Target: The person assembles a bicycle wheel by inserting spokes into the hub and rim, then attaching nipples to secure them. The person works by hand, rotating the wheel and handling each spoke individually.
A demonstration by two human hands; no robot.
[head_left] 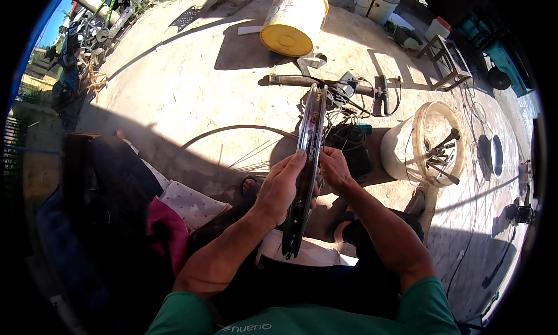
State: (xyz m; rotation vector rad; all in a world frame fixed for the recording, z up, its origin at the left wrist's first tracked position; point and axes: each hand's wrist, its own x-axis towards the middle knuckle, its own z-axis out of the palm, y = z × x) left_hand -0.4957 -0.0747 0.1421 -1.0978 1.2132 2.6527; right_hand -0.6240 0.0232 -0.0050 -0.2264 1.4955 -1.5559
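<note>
A bicycle wheel rim (312, 123) stands upright on edge in front of me, its narrow, shiny face turned toward me. My left hand (279, 187) is closed around its left side, with the thumb lying along the edge. At the right side of the rim, my right hand (335, 171) has its fingers bent and pressed together. What they pinch is too small and shaded to make out. Thin spokes (250, 155), or their shadows, show to the left of the rim. Just beyond its far end lies a bicycle handlebar (365, 90) with cables and levers.
On the right, a white bucket (401, 143) holds several hand tools. An overturned yellow-and-white bucket (293, 21) lies ahead. A small stool frame (447, 65) stands at far right. At left are another person's dark-clothed leg (125, 163) and piled metal parts (78, 56).
</note>
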